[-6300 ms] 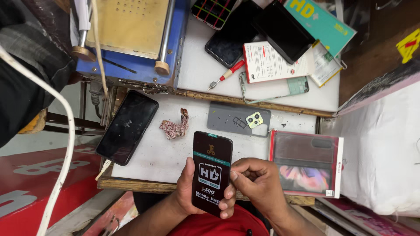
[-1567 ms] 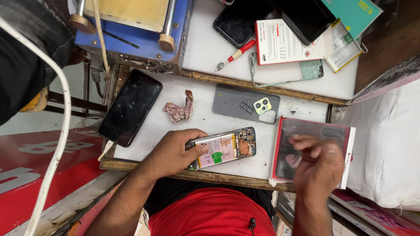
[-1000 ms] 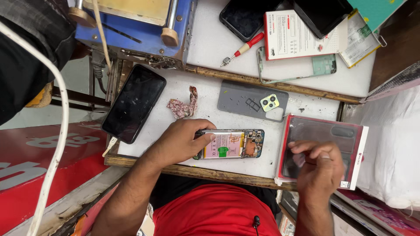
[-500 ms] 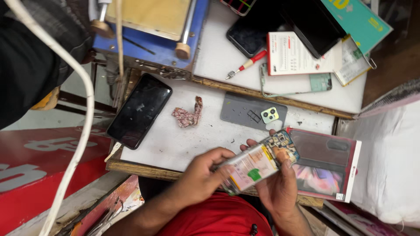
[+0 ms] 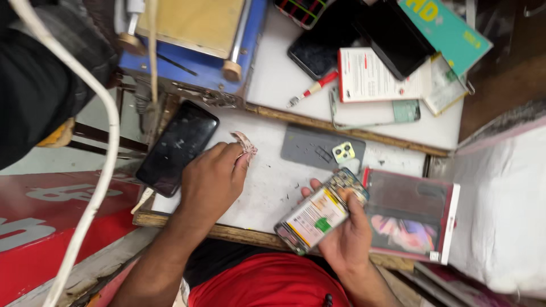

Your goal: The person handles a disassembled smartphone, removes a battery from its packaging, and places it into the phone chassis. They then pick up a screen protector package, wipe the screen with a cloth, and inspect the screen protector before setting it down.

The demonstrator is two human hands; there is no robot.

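A dark phone [image 5: 177, 148] lies on the white counter [image 5: 273, 176]. Beside it, the left hand [image 5: 211, 181] pinches a pink rag [image 5: 245, 145]. Further right, the right hand [image 5: 344, 239] has its grip closed around an opened phone [image 5: 318, 213], tilted above the counter's front edge. A grey back cover [image 5: 318, 149] lies behind. A red-edged packet [image 5: 410, 219] encloses a screen protector.

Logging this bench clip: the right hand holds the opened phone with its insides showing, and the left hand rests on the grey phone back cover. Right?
Not quite. In the head view the left hand rests on the small pink crumpled cloth, not the grey cover. The right hand does hold the opened phone.
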